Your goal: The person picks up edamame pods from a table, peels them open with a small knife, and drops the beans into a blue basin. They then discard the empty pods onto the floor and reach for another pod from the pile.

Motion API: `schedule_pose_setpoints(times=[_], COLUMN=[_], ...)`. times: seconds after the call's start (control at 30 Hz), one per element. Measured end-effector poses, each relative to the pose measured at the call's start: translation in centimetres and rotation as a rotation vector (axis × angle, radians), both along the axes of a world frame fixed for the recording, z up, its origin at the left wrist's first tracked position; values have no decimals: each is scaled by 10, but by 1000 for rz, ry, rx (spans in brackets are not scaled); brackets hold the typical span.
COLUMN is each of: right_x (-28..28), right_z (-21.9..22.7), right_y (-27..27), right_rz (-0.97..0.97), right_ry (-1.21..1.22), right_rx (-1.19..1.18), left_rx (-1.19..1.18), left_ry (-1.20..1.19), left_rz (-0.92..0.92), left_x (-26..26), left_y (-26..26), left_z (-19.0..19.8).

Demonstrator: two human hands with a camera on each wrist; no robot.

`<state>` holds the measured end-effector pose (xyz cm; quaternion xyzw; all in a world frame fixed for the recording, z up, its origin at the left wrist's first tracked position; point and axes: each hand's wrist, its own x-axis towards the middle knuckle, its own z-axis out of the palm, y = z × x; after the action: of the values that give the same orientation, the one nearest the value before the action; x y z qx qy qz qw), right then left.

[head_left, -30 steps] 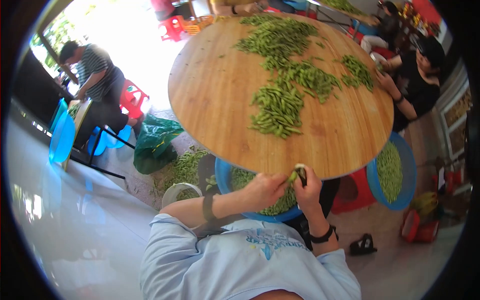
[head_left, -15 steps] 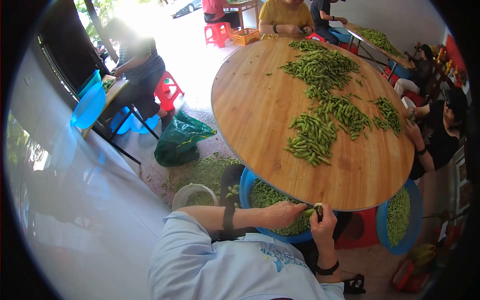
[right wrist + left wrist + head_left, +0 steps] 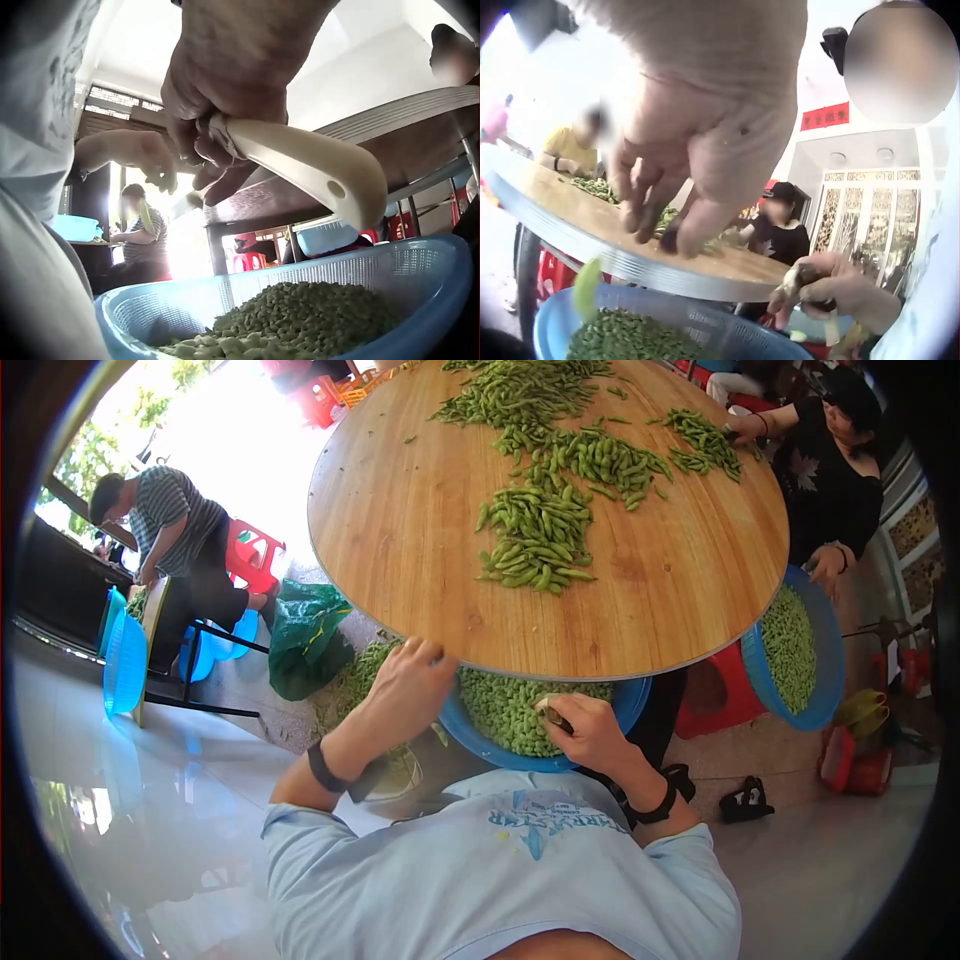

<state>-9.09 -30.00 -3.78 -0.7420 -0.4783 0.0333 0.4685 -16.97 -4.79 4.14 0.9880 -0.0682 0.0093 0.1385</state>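
Observation:
My left hand (image 3: 408, 685) is raised near the round table's front edge, left of the blue basket (image 3: 631, 706); its fingers are bent and apart with nothing between them. Below it a green pod (image 3: 587, 289) hangs in mid-air, beside the basket in the left wrist view. Over the basket my right hand (image 3: 592, 734) grips a tool whose pale handle (image 3: 315, 169) sticks out of the fist; its working end is hidden. Shelled green beans (image 3: 300, 319) fill much of the basket. Several heaps of green pods (image 3: 540, 530) lie on the wooden table (image 3: 400, 540).
Across the right side sits a person in black (image 3: 825, 480), beside another blue basket of beans (image 3: 790, 650). A green bag (image 3: 305, 645) and scattered pods are on the floor at left. A person in stripes (image 3: 175, 520) works at a small table.
My left hand has parted from the right hand and moved left, and a pod is loose below it. The head view has shifted. The person in black now reaches one hand to the pods.

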Motion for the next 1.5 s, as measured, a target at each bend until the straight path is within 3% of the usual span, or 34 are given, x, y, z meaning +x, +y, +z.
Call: schedule_pose_setpoints(times=[0.03, 0.17, 0.2, 0.23, 0.37, 0.43, 0.47, 0.53, 0.6, 0.63, 0.7, 0.73, 0.8, 1.33, 1.43, 1.5], right_x=[0, 2, 3, 3, 4, 6, 6, 12, 18, 20, 21, 21, 19, 12, 12, 11], right_z=[2, 3, 7, 9, 2, 0, 1, 10, 8, 7, 8, 8, 3, 9, 4, 4], right_y=[2, 6, 4, 2, -5, -8, -9, -7, -3, -1, 3, 4, 5, 3, 4, 5], right_rz=[-29, -105, -100, -93, -98, -87, -94, -82, -58, -26, -19, 2, 51, 207, 186, 160], right_ry=[19, 90, 206, 322, 417, 807, 811, 1057, 1126, 1193, 1261, 1330, 1354, 1380, 1359, 1313], right_rx=[-8, 69, 58, 48, 135, 251, 261, 436, 526, 604, 636, 657, 679, 662, 664, 648], left_rx=[-96, -268, -287, -297, -134, -94, -201, -305, -870, -868, -1215, -1216, -1451, -1379, -1367, -1226], left_ry=[-182, -287, -297, -297, -207, -236, -279, -312, -25, -15, 267, 275, 341, 423, 396, 194], left_rz=[-18, -32, -10, -10, 113, 134, 106, 70, 151, 141, 170, 167, 167, 184, 166, 106], left_x=[11, 74, 90, 105, 145, 150, 147, 136, 120, 111, 96, 90, 81, 70, 67, 64], left_y=[3, -19, -28, -35, -41, -41, -37, -37, -44, -47, -54, -58, -65, -56, -57, -59], left_z=[1, -10, -14, -19, -49, -49, -50, -43, -34, -30, -25, -26, -29, -46, -49, -53])
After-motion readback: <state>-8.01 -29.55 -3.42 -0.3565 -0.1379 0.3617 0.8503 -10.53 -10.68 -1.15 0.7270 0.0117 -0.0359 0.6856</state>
